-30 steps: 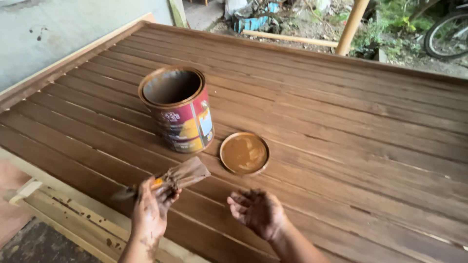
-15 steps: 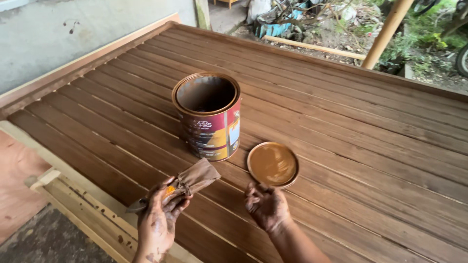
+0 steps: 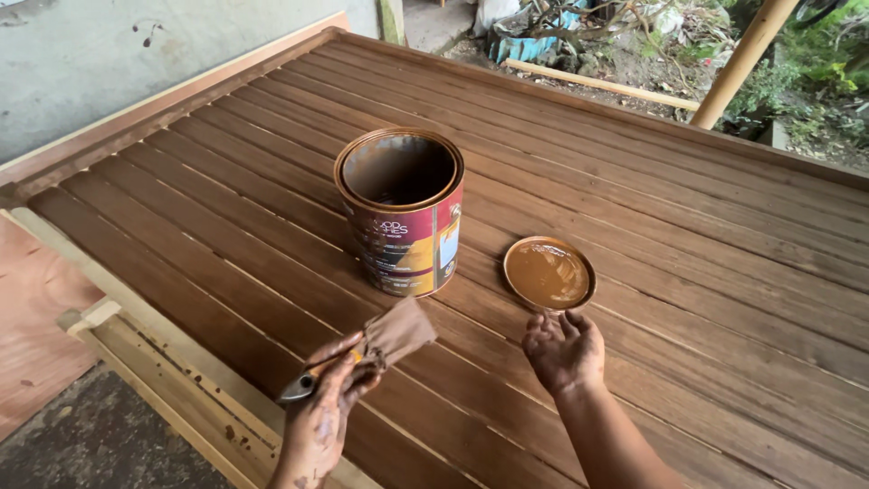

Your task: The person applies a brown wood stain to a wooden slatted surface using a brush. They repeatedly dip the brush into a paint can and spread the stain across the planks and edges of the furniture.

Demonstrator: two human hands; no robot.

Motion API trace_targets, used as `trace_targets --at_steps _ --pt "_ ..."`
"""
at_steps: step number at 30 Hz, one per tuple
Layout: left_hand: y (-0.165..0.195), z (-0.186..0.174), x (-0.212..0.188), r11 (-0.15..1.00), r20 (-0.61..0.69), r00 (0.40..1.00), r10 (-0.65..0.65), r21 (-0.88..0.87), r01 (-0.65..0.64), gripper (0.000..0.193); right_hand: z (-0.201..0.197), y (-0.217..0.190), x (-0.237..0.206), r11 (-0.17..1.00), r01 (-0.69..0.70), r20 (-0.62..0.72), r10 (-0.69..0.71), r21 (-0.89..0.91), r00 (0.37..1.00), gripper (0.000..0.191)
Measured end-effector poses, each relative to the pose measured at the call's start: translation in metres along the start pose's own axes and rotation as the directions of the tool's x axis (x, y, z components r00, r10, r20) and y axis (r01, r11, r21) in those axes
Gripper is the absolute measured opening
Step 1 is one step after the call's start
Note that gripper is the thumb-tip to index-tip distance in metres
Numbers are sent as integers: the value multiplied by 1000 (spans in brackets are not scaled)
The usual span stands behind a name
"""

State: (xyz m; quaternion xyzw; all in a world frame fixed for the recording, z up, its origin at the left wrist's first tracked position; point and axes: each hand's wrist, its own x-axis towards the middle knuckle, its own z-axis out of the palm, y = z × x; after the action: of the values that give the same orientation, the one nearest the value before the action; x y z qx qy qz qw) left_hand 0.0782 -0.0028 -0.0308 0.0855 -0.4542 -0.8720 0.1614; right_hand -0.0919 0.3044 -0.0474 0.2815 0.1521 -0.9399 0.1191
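An open round tin of brown wood stain [image 3: 402, 217] stands on a stained slatted wooden panel [image 3: 688, 208]. Its round lid [image 3: 549, 273] lies upside down on the slats just right of the tin. My left hand [image 3: 323, 414], smeared with stain, grips a flat paintbrush [image 3: 385, 340] by its handle, bristles pointing up and right toward the tin's base. My right hand [image 3: 565, 350] hovers palm up with fingers loosely curled, its fingertips just short of the lid's near edge, holding nothing.
The panel rests on a pale unpainted wooden frame [image 3: 172, 380] along its near-left edge. A grey wall [image 3: 136, 63] stands at the left. A bamboo pole [image 3: 742, 59], debris and greenery lie beyond the far edge. A reddish board [image 3: 32, 317] lies at lower left.
My view has shifted so the tin and lid sit further right and closer. My right hand has moved up toward the lid. The brush stays in my left hand.
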Motion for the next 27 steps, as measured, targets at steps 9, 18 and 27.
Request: trace_targets --at_steps 9,18,27 --pt "82 120 49 510 365 716 595 517 -687 28 -33 -13 -33 995 28 -144 -41 -92 989 25" --pt "120 190 177 151 277 902 331 928 -341 17 -64 -47 -70 998 24 -144 -31 -52 989 22" --pt "103 203 229 -253 102 989 -109 959 -126 23 -86 -75 -86 999 33 -127 -37 -33 991 19"
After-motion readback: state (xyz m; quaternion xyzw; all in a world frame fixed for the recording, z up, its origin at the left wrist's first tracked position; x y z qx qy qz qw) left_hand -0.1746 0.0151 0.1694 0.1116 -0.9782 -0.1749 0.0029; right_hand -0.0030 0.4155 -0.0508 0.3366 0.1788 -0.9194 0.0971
